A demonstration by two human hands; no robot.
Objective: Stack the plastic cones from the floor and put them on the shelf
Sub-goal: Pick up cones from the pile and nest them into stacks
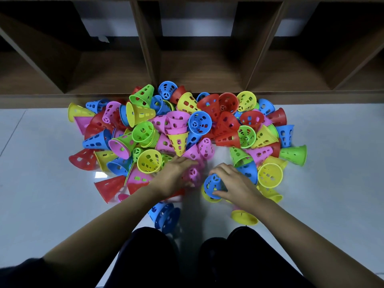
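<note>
A heap of perforated plastic cones [178,129] in red, blue, yellow, green and pink lies on the pale floor before a dark wooden shelf [199,69]. My right hand [234,183] grips a blue cone [213,183] that sits nested on a yellow cone [207,196], narrow end up. My left hand [174,175] reaches into the pile's near edge and holds a blurred pink cone [194,174] with its fingers round it.
The shelf has several open cubbies along the back, their floor level with the pile's far edge. Two nested blue cones [164,215] and a yellow cone [244,217] lie close to my knees. Bare floor [336,163] extends left and right.
</note>
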